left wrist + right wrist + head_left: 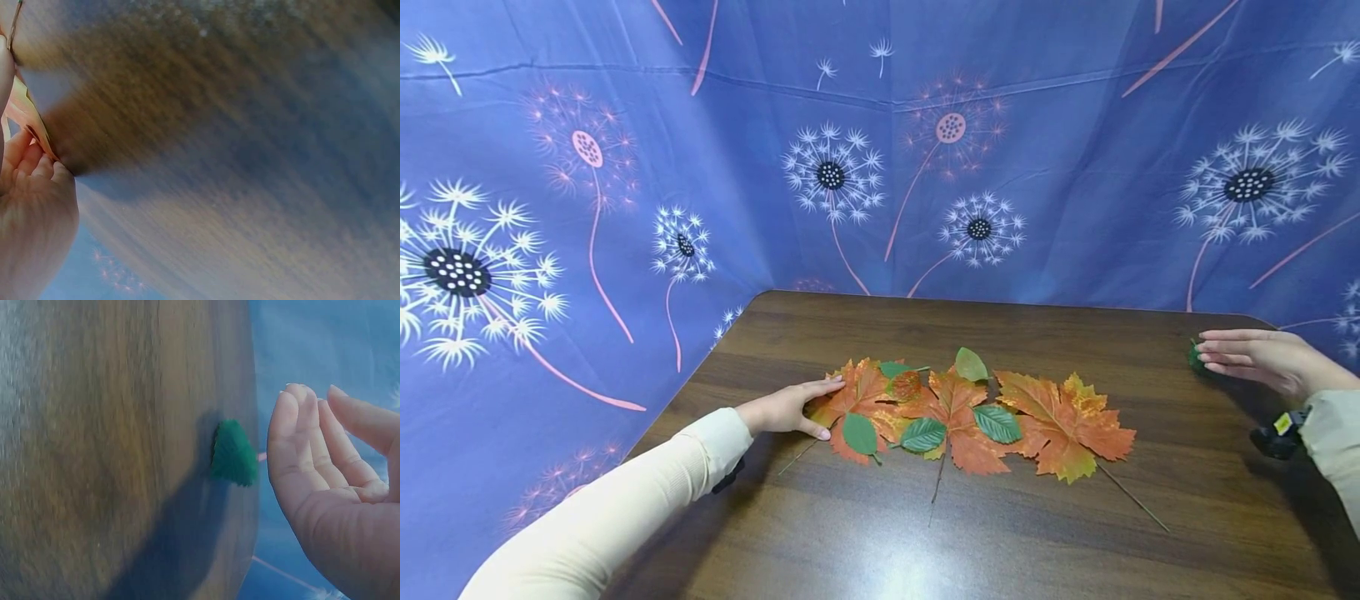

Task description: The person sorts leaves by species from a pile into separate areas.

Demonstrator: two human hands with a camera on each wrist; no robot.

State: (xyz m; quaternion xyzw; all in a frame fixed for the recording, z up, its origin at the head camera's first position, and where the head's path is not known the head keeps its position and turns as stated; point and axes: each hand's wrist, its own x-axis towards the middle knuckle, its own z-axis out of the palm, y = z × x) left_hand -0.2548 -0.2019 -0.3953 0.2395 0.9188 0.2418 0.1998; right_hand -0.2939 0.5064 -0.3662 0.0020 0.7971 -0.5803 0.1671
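Note:
My left hand [786, 408] rests at the left end of a row of artificial maple leaves, its fingers extended over the leftmost orange maple leaf [867, 386] and its thumb spread lower down. In the left wrist view the fingers [45, 167] meet the edge of that leaf [28, 112]. At the far right, my right hand [1262, 357] hovers beside a small green leaf [1195, 357], fingers together and gently bent. The right wrist view shows this green leaf [234, 454] on the tabletop, apart from the fingers [284, 425], which hold nothing.
Two more maple leaves, a middle one [973, 450] and a right one [1067, 429], continue the row on the brown wooden table [1037, 542]. Several green leaves, including one lower left [860, 433], lie over them. A blue dandelion-print cloth [1052, 167] hangs behind the table.

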